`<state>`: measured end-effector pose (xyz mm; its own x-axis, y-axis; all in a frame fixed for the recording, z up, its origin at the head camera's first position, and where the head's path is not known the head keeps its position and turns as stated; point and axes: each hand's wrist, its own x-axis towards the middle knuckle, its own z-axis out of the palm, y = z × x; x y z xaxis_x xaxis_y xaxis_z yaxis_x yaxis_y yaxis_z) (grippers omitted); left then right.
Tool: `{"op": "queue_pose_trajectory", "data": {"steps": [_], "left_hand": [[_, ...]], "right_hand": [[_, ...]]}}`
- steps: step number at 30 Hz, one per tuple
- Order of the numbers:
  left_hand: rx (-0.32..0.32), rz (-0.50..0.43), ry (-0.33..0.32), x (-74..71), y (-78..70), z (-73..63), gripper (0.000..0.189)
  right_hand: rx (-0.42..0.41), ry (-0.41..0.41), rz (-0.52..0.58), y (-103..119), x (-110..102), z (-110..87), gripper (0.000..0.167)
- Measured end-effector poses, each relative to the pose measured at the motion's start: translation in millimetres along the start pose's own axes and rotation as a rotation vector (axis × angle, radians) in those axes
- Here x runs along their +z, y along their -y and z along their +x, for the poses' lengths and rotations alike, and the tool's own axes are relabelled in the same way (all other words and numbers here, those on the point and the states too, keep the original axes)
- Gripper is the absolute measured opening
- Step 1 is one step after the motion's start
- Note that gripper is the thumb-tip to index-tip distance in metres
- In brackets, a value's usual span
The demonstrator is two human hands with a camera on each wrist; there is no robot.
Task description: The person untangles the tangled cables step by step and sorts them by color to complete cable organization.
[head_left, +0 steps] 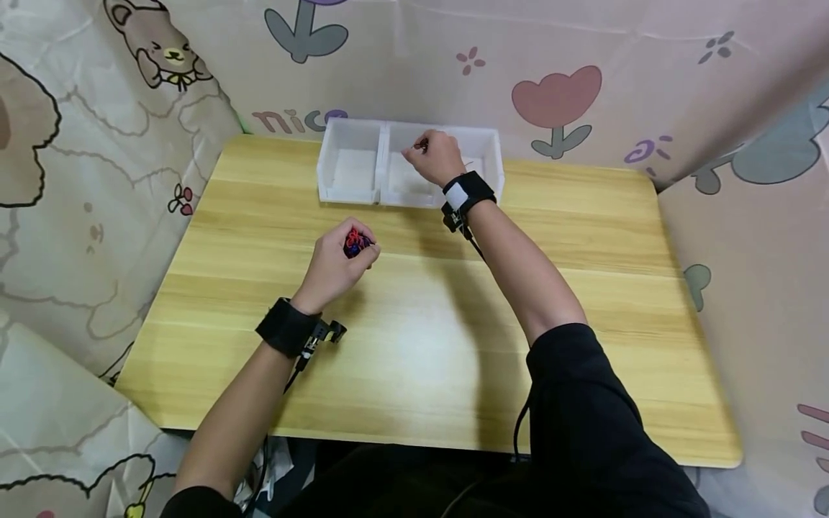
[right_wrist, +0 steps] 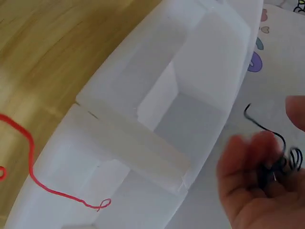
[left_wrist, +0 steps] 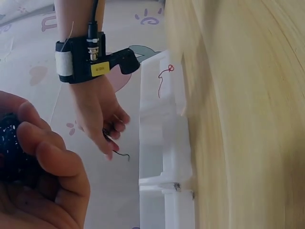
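Note:
My left hand (head_left: 337, 262), over the table left of the middle, curls round a bundle of red and dark blue cords (head_left: 357, 243). In the left wrist view the bundle looks dark with light specks and is partly hidden by the fingers. My right hand (head_left: 437, 157) is above the right compartment of the white two-part box (head_left: 350, 199). Its fingers hold a small tangle of thin black cord (right_wrist: 271, 174), one loose end sticking out. A thin red cord (right_wrist: 62, 194) with a small loop at its end shows at the box's right compartment.
The box stands at the back edge of the wooden table (head_left: 414, 345), against a printed cloth backdrop (head_left: 421, 72). A divider (head_left: 381, 162) separates its smaller left compartment from the larger right one. Black straps with small cameras (head_left: 468, 198) sit on both wrists, trailing cables.

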<state>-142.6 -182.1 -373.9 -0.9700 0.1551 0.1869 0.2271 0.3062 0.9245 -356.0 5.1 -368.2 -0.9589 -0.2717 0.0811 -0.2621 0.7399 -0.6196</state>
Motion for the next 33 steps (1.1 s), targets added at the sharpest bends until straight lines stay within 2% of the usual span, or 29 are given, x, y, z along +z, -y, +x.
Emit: {"op": "queue_pose_trajectory", "data": {"steps": [3, 7, 14, 20, 24, 27, 33], "left_hand": [[-0.005, 0.002, -0.002, 1.6, 14.6, 2.6, 0.013], [0.002, 0.011, 0.01, 3.8, 16.3, 1.9, 0.016], [0.025, -0.015, 0.024, 7.2, 13.2, 1.7, 0.024], [0.047, -0.13, 0.055, 11.1, 10.6, 2.3, 0.023], [0.069, -0.144, 0.042, 14.2, 9.9, 3.2, 0.029], [0.085, -0.129, 0.019, 15.8, 7.8, 3.6, 0.034], [0.122, -0.099, 0.008, 18.4, 0.6, 4.9, 0.032]], "right_hand": [[-0.002, 0.08, -0.03, -3, 2, 1.3, 0.053], [-0.026, 0.147, -0.045, -8, 0, -5.3, 0.062], [-0.156, 0.12, 0.048, 4, -11, -31.0, 0.044], [-0.327, 0.104, 0.163, 27, -22, -68.6, 0.032], [-0.386, 0.111, 0.242, 37, -25, -93.4, 0.026], [-0.416, 0.163, 0.299, 41, -27, -112.2, 0.021], [-0.452, 0.33, 0.41, 41, -24, -138.5, 0.016]]}}
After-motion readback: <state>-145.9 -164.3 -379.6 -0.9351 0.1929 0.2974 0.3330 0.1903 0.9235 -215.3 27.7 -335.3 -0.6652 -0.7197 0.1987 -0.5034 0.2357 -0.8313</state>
